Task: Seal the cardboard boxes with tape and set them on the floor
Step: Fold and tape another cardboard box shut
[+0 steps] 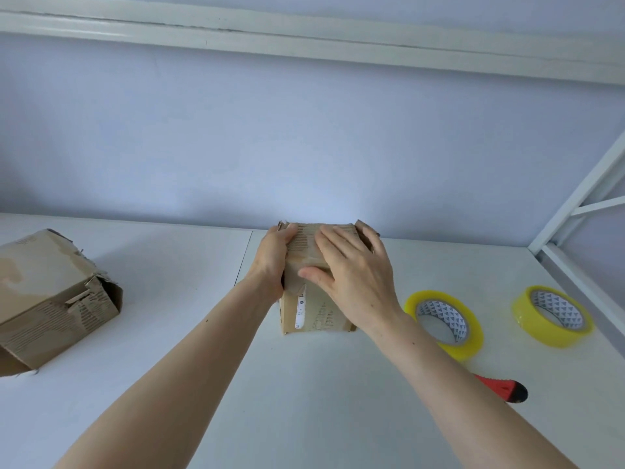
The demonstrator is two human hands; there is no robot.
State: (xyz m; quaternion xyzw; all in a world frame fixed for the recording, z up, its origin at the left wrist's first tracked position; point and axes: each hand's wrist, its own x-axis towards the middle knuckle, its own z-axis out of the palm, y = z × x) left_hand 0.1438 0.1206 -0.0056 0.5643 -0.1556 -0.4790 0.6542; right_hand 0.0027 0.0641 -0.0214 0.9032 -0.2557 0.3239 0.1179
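A small worn cardboard box [313,314] stands in the middle of the white table [304,384]. My left hand [272,258] grips its left side, thumb curled over the top edge. On the closed top flaps lies my right hand [351,269], fingers straight and pressing flat. A larger torn cardboard box [50,299] lies tilted at the far left with one end flap loose. Two rolls of yellow-tinted clear tape lie to the right: the near tape roll [443,321] beside my right wrist, the far tape roll [552,314] further right.
A red and black utility knife [504,389] lies on the table, partly hidden under my right forearm. A white metal frame [581,211] rises at the table's right edge. The pale wall runs close behind the small box.
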